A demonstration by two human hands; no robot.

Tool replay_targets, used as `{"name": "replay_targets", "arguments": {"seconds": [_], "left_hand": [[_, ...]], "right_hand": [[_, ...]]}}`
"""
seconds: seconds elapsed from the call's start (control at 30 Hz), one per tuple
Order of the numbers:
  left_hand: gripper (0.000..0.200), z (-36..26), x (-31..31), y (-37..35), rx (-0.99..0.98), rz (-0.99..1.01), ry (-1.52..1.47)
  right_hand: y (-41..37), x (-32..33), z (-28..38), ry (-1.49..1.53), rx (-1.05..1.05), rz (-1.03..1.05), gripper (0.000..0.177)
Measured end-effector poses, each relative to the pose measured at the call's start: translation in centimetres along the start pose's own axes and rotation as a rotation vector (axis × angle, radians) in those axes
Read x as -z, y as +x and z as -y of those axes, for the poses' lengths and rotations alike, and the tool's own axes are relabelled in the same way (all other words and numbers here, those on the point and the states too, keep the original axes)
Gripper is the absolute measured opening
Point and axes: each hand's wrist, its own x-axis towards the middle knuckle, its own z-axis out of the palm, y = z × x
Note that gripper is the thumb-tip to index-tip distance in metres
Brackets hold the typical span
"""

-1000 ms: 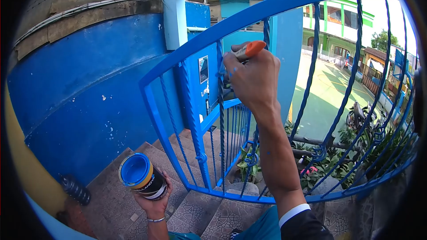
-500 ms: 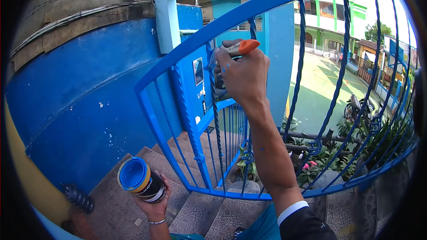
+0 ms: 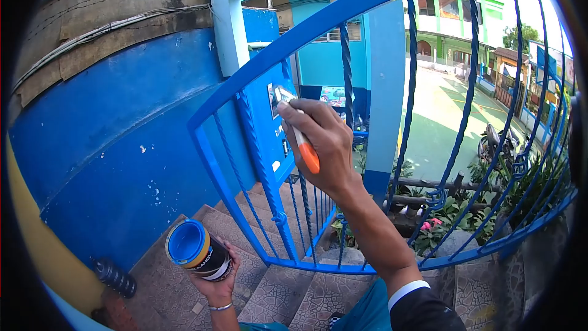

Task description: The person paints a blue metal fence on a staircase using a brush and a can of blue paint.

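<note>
In my left hand [image 3: 222,276], low at the left, rests an open can [image 3: 202,251] with a black and yellow label and blue paint inside, tilted slightly. My right hand [image 3: 324,138] is closed round a paintbrush [image 3: 304,146] with a white and orange handle. The orange end points down, and the bristle end is up beside a twisted bar of the blue metal railing [image 3: 199,124]. My fingers partly hide the brush and that bar. Small blue spots were visible on my right hand and forearm.
Patterned steps [image 3: 266,291] run below the railing. A blue wall [image 3: 122,147] stands at the left, with a dark ribbed object [image 3: 114,277] at its foot. Plants with pink flowers [image 3: 431,224] and a parked motorcycle [image 3: 492,141] are beyond the bars at the right.
My right hand has moved down and slightly left, and the brush has turned so its orange end points down instead of up to the right. My left hand still holds the can.
</note>
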Motion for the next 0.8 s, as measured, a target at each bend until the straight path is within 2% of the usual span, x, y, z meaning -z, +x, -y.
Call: {"name": "replay_targets", "arguments": {"seconds": [0.03,0.13,0.2,0.4,0.57,0.67,0.8], "left_hand": [[0.088,0.0,0.2,0.0,0.000,0.019,0.016],[0.088,-0.4,0.4,0.2,0.010,0.027,0.019],[0.087,-0.5,0.6,0.4,-0.019,0.000,0.017],[0.087,-0.4,0.8,0.5,-0.013,0.007,-0.021],[0.084,-0.2,0.1,0.3,-0.010,-0.017,-0.011],[0.082,0.0,0.2,0.5,-0.024,-0.052,-0.011],[0.084,0.0,0.2,0.7,-0.010,-0.067,-0.026]], "right_hand": [[-0.8,0.8,0.7,-0.010,-0.012,0.046,0.035],[-1.5,1.1,0.6,0.105,-0.089,-0.077,0.036],[-0.6,0.9,-0.8,0.030,-0.076,-0.117,0.040],[-4.2,1.0,-0.6,0.095,-0.081,0.030,0.039],[-3.4,1.1,-1.0,0.167,-0.197,-0.138,0.037],[-3.0,0.2,-1.5,0.135,-0.182,-0.090,0.037],[-7.6,1.3,0.5,0.128,-0.218,0.006,0.037]]}}
